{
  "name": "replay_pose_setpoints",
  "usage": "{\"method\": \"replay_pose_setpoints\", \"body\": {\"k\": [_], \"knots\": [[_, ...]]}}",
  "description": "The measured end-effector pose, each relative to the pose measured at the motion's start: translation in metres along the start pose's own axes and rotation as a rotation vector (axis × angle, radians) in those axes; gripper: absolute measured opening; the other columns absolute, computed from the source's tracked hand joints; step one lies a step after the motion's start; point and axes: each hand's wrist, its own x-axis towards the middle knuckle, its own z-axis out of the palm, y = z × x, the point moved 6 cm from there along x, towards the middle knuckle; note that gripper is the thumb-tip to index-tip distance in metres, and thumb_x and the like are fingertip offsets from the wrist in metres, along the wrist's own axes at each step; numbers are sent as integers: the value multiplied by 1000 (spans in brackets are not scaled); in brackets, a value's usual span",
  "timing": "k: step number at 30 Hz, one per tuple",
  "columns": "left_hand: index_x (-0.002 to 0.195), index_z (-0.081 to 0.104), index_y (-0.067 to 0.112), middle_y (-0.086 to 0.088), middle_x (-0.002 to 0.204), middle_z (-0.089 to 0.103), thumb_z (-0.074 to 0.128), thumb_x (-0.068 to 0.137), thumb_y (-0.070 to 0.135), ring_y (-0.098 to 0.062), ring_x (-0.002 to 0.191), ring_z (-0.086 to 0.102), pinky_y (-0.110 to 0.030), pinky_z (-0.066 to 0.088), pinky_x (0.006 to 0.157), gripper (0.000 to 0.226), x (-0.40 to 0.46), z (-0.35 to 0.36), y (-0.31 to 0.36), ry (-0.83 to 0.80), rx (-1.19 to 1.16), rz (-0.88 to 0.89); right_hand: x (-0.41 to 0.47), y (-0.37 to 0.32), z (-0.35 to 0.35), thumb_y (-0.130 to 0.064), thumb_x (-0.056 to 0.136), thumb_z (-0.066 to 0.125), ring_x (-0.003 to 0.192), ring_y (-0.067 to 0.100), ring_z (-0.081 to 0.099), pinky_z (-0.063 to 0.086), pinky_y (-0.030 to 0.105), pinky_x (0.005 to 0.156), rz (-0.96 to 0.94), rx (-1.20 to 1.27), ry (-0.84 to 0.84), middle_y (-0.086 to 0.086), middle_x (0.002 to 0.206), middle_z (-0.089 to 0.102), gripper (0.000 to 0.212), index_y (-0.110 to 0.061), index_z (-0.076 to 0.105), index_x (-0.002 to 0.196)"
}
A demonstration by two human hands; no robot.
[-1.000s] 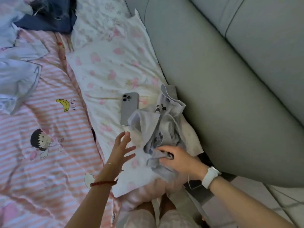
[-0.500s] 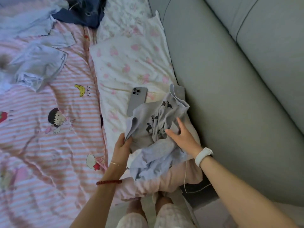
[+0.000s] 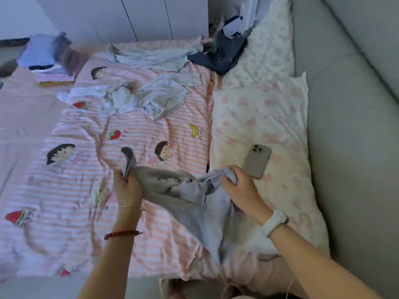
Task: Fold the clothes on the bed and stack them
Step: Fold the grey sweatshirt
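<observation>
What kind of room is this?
Most likely a bedroom. There is a bed with a pink striped cartoon blanket, a flowery pillow and loose clothes waiting to be folded.

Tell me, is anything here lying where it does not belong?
Yes: a phone lies face down on the pillow, beside the right hand gripping the grey garment. It is not laundry.

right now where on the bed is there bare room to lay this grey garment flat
Free: the striped quilt left of the left hand, below the white clothes pile. Crowded: the pillow holds a phone beside the right hand; unfolded clothes cover the far quilt.
</observation>
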Motion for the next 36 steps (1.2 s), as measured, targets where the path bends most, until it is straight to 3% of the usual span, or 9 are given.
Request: {"method": "replay_pose_setpoints", "body": {"k": [5,8,11,15,20,27,30,33,36], "knots": [[73,40,24,5,74,41,38,97,11,-6,68,40,-27,36,67,27,86,-68,18,102,-339,126,35,-106,33,-6,88,56,73,-10,55,41,8,68,-214,145,171,-17,82,58,11,-17,56,91],[84,47,27,4,83,50,39,93,13,-17,81,47,-33,40,71,18,137,-101,-16,24,-292,86,34,-106,86,-16,88,55,67,8,55,41,18,61,-161,125,167,1,79,60,9,-25,54,88],[104,49,9,-16,101,54,39,92,5,-34,96,54,-40,42,76,17,178,-116,-96,-106,26,-141,22,-54,162,-19,93,53,86,30,59,43,29,67,107,-68,-139,16,93,62,10,-23,54,102],[138,29,-2,-29,135,40,57,89,11,-43,117,46,-40,42,88,58,200,-131,-184,-329,443,-456,7,-6,238,-25,96,48,116,28,52,40,31,94,377,-410,-537,16,126,56,38,0,51,126],[133,44,7,-21,138,38,52,91,19,-39,124,37,-48,34,101,44,240,-110,-190,-436,715,-178,56,-14,268,-21,97,43,97,21,57,39,22,76,311,-514,-321,7,121,59,30,-12,53,124],[144,27,13,-9,148,32,44,95,33,-30,137,21,-47,26,108,55,307,-23,-192,-661,775,116,184,5,310,-15,98,36,125,27,42,41,41,98,119,-751,-292,11,138,43,38,-9,42,134],[143,28,18,-8,134,48,45,92,45,-30,132,27,-45,31,103,61,327,-3,-214,-757,803,73,232,14,321,-13,96,35,129,27,37,41,39,96,54,-885,-276,9,144,37,43,-10,33,139],[110,58,9,-10,88,62,46,78,58,-28,93,53,-37,42,76,59,333,0,-222,-792,718,50,259,27,331,-21,98,34,135,26,29,35,41,100,46,-988,-363,7,149,29,52,-11,17,146],[79,57,10,-10,69,57,53,71,47,-23,66,51,-34,41,61,39,329,-11,-214,-758,472,5,265,40,329,-26,97,35,111,32,51,37,41,90,106,-1068,-373,12,118,55,42,-10,34,137]]}}
